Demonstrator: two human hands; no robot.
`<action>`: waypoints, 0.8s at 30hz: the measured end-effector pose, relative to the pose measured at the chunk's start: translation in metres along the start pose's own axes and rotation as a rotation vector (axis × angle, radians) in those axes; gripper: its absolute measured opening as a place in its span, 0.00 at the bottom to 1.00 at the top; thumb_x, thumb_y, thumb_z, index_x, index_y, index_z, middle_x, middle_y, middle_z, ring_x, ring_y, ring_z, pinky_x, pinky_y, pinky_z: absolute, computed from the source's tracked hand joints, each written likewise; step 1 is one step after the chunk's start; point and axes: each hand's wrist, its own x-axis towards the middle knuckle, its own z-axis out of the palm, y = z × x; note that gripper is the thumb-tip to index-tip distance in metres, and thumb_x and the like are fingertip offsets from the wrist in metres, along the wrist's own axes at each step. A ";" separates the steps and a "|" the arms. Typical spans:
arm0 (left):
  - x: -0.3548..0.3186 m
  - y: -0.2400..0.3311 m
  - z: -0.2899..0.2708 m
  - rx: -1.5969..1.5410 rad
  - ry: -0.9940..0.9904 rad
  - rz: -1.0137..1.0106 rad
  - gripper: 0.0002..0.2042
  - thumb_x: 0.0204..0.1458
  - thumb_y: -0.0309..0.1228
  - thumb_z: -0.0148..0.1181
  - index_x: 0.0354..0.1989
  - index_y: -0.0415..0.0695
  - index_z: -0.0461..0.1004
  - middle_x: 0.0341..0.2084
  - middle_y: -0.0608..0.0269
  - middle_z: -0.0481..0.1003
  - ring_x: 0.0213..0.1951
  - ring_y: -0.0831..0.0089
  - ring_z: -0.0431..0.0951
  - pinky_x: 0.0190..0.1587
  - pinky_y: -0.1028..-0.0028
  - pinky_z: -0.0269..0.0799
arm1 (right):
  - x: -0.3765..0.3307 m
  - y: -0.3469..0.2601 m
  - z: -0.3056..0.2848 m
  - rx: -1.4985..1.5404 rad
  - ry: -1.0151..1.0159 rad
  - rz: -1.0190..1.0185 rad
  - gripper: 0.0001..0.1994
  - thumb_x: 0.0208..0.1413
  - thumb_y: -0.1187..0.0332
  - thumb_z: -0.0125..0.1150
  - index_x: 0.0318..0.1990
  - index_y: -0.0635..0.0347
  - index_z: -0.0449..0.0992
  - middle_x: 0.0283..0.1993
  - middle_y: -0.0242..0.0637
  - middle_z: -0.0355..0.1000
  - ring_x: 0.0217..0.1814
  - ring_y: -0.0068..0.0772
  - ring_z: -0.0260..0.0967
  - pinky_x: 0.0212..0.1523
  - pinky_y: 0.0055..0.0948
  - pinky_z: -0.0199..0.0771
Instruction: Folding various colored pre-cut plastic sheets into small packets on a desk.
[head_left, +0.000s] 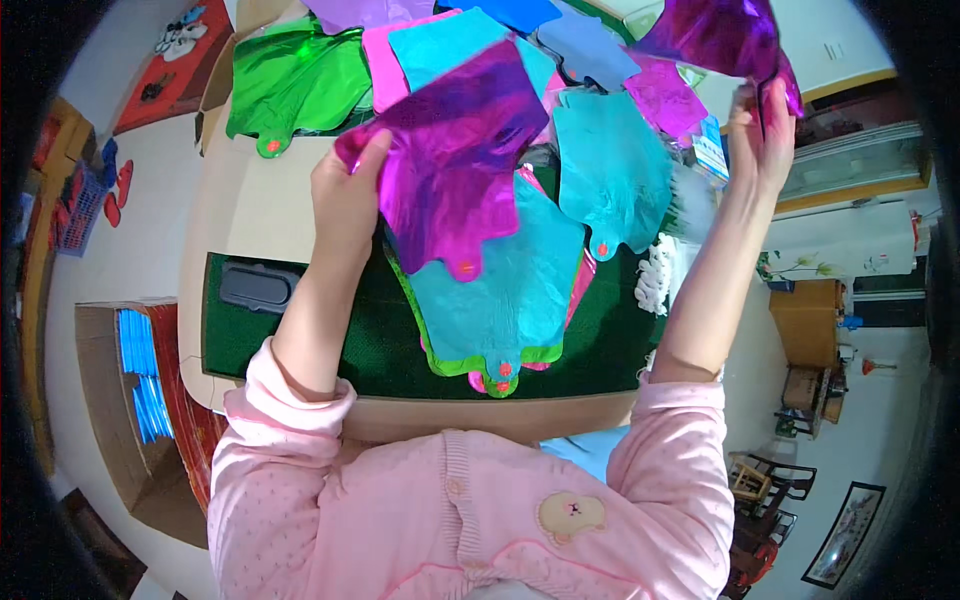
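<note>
My left hand point(348, 190) pinches a corner of a flat magenta foil balloon point(455, 180), which has a small tab with an orange-red dot at its lower end. It hangs over a stack topped by a teal foil balloon point(500, 300), with green and pink edges showing beneath. Raised at the upper right, my right hand point(762, 140) grips a second purple foil balloon point(715, 35), bent over and partly out of the picture. Other flat foil balloons lie farther back: a green one point(300, 80), a teal one point(612, 165) and a blue-grey one point(588, 50).
Dark green matting point(390, 350) covers the tabletop inside a pale border. A dark grey case point(255, 286) lies at the left, a white coiled bundle point(655, 275) at the right. An open cardboard box point(110, 420) with blue packets stands at the lower left.
</note>
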 end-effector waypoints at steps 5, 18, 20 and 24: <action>0.007 0.000 -0.010 -0.257 -0.007 -0.047 0.09 0.56 0.29 0.51 0.42 0.40 0.70 0.34 0.67 0.74 0.31 0.79 0.73 0.36 0.79 0.67 | 0.020 0.049 -0.128 -0.380 0.290 0.217 0.11 0.54 0.74 0.55 0.46 0.58 0.69 0.38 0.34 0.71 0.36 0.28 0.70 0.36 0.28 0.74; 0.004 -0.004 0.001 -0.516 -0.243 -0.416 0.12 0.57 0.28 0.48 0.48 0.39 0.66 0.41 0.60 0.73 0.42 0.72 0.74 0.47 0.71 0.70 | -0.012 0.103 -0.216 -1.362 0.407 -0.253 0.23 0.55 0.63 0.58 0.55 0.63 0.62 0.51 0.40 0.68 0.46 0.31 0.69 0.43 0.28 0.71; -0.002 0.003 -0.011 -0.524 -0.211 -0.416 0.12 0.57 0.28 0.48 0.48 0.39 0.66 0.41 0.60 0.73 0.42 0.72 0.74 0.47 0.71 0.70 | -0.072 0.102 -0.070 -0.708 0.011 0.400 0.25 0.57 0.59 0.54 0.59 0.61 0.58 0.54 0.40 0.65 0.51 0.28 0.65 0.47 0.31 0.68; -0.007 -0.001 0.000 -0.490 -0.294 -0.438 0.12 0.56 0.28 0.50 0.48 0.38 0.67 0.40 0.61 0.74 0.41 0.72 0.75 0.46 0.72 0.70 | -0.157 0.080 0.023 -0.903 -0.267 0.523 0.21 0.58 0.62 0.51 0.56 0.62 0.63 0.52 0.36 0.67 0.51 0.29 0.66 0.49 0.31 0.68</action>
